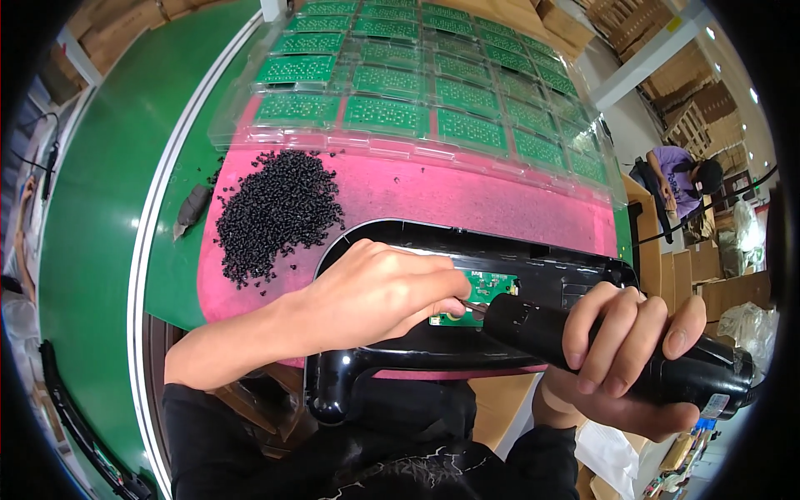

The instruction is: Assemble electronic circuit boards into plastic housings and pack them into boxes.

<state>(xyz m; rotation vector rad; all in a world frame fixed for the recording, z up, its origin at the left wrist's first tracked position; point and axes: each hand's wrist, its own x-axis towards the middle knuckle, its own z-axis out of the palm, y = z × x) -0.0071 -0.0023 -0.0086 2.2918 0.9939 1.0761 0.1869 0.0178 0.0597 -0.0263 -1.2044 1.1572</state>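
My right hand point(627, 346) is wrapped round a black electric screwdriver point(533, 327), its bit pointing left. At the tip of that bit, the fingers of my left hand point(375, 287) are pinched together; whatever small piece lies between them is hidden. Below them, a green circuit board point(493, 287) sits inside a black plastic housing point(417, 356), partly covered by my left hand and the screwdriver. The housing lies open side up near my body, with a rounded leg at its near left corner.
A heap of small black screws point(279, 212) lies on the pink mat point(467, 196). Beyond it, clear plastic trays point(400, 143) hold several green circuit boards. The green tabletop point(100, 242) extends left. Another person point(679, 179) sits among cardboard boxes at the far right.
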